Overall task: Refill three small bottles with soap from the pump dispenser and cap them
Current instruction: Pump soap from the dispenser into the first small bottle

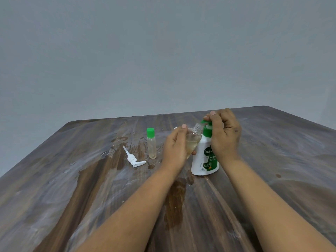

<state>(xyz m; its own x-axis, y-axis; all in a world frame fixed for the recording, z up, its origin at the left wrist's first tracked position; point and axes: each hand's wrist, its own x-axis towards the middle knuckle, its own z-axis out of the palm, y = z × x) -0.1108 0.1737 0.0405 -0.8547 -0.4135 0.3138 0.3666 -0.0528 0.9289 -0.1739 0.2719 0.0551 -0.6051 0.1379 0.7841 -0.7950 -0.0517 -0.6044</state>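
The table (pixel 91 206) ran nearest the camera, wet in patches, and on it at about one o'clock stood the pump dispenser (pixel 205 157), the right hand (pixel 224 137) curled over its green pump head. The left hand (pixel 175 148) gripped the small open bottle (pixel 193 140) — long axis tilted, mouth toward one o'clock, just under the spout. At eleven o'clock stood a capped bottle (pixel 151 144) and, lying flat, a loose white pump (pixel 133 159).

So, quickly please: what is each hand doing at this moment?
Left hand: grips an uncapped small bottle, tilted toward the pump spout.
Right hand: fingers curled over the dispenser pump head, holding it.
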